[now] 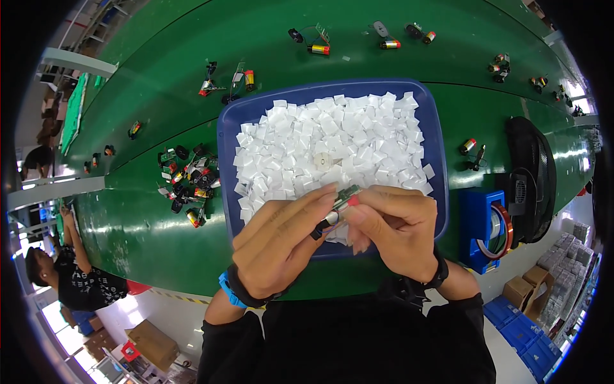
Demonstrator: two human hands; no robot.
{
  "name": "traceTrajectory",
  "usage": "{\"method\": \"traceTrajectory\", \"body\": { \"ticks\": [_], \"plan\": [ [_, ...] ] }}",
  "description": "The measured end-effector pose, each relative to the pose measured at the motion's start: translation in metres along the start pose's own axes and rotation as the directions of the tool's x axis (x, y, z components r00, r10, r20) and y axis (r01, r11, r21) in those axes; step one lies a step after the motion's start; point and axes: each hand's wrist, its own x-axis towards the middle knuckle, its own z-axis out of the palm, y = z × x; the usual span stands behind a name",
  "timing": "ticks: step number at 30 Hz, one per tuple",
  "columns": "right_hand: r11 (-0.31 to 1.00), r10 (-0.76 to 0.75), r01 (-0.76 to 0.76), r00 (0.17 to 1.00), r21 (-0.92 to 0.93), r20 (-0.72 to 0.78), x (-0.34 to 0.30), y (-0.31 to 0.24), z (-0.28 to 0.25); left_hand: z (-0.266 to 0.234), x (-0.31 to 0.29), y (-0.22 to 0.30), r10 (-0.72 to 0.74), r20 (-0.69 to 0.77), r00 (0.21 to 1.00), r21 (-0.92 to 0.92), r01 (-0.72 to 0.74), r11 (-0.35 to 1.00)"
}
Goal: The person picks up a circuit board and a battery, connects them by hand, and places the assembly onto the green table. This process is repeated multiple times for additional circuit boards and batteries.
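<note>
Over the near part of a blue tray [441, 192], my two hands meet at a small electronic assembly with a green circuit board [347, 192]. My left hand [278, 240] grips it from the left, with a dark part and wires showing below its fingers. Thumb and fingertips of my right hand [406, 233] pinch its right side, by a red-pink piece. Fingers hide most of the assembly. Many small white squares [371, 128] fill the tray, and a pale round disc [323, 160] lies among them.
A pile of similar assemblies [185, 179] sits left of the tray, with others scattered across the green table [160, 64]. To the right stand a blue tape dispenser [473, 233] with reddish-brown tape and a black bag [534, 160]. Another person [77, 269] is at the table's left end.
</note>
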Motion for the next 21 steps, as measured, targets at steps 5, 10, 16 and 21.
{"method": "traceTrajectory", "body": {
  "ticks": [5, 10, 16, 21],
  "plan": [
    [0.999, 0.028, -0.027, 0.999, -0.030, 0.028, -0.002, 0.001, 0.000, 0.004, -0.003, 0.000, 0.016, -0.038, 0.999, -0.005, -0.017, 1.000],
    [0.994, 0.024, -0.018, 0.998, -0.108, 0.054, 0.001, 0.003, -0.006, 0.009, 0.001, -0.003, -0.049, -0.038, 0.998, -0.079, 0.045, 0.996],
    [0.996, 0.039, -0.034, 0.997, -0.081, 0.071, 0.000, 0.010, -0.005, 0.003, -0.003, 0.002, -0.108, -0.061, 0.992, -0.137, 0.099, 0.986],
    [0.994, 0.001, 0.012, 0.992, -0.105, 0.123, 0.001, 0.008, -0.003, -0.040, 0.012, 0.003, -0.597, 0.069, 0.799, -0.515, 0.541, 0.665]
  ]
}}
